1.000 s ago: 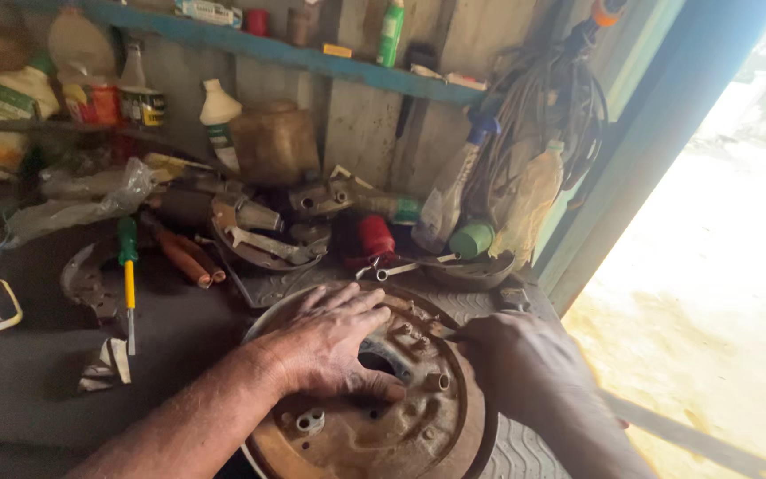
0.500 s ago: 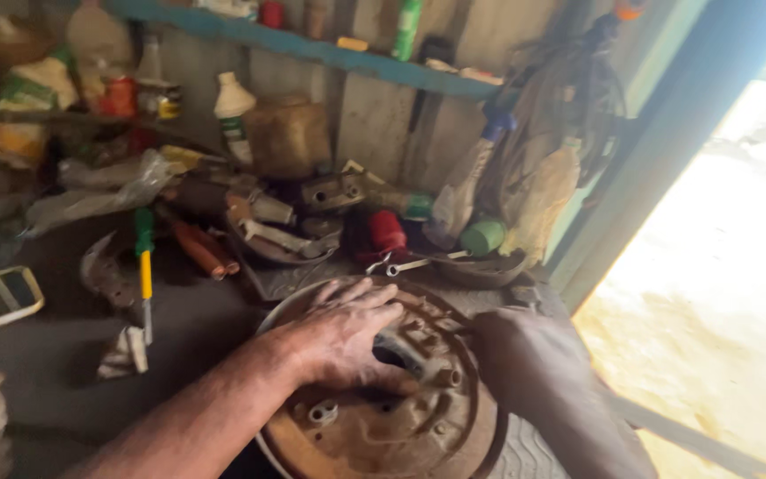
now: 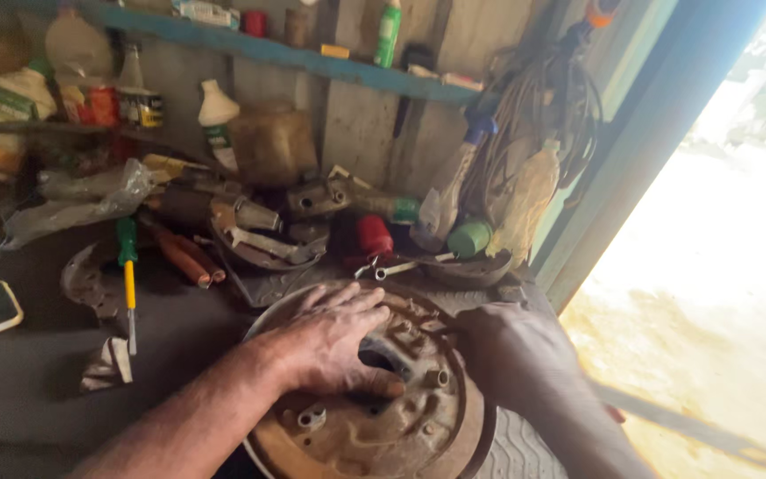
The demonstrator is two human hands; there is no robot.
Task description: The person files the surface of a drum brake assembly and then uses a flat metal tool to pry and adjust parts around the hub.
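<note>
**Two hands on a rusty brake backing plate**

Two hands work the rusty brake backing plate (image 3: 374, 426), which lies flat on the dark workbench (image 3: 37, 390), its lower edge cut off by the frame. Your left hand (image 3: 334, 341) rests spread on the plate, thumb by the centre hole. Your right hand (image 3: 516, 355) sits curled at the plate's right rim; shadow hides what it grips. Left of the plate lies a green-and-yellow screwdriver (image 3: 126, 279).
</note>
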